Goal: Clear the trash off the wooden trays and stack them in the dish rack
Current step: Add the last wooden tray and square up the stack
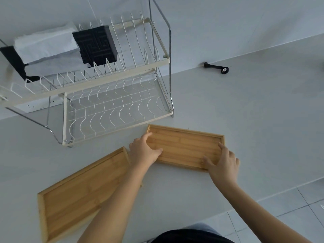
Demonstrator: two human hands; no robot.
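Observation:
Two wooden trays lie on the grey counter. The smaller tray point(185, 146) sits just in front of the dish rack point(115, 109). My left hand point(143, 153) grips its left end, thumb inside the rim. My right hand point(222, 162) grips its right front corner, fingers on the tray floor. The tray rests flat on the counter and no trash shows on it. The larger tray point(75, 195) lies at the lower left, partly under my left forearm, and also looks bare. The rack's lower tier holds nothing.
The rack's upper tier point(122, 67) carries a black box point(96, 44) and white paper point(45, 46) over a black sheet. A small black roller tool point(217, 67) lies at the back right by the wall. The counter's front edge point(263, 199) drops to a tiled floor.

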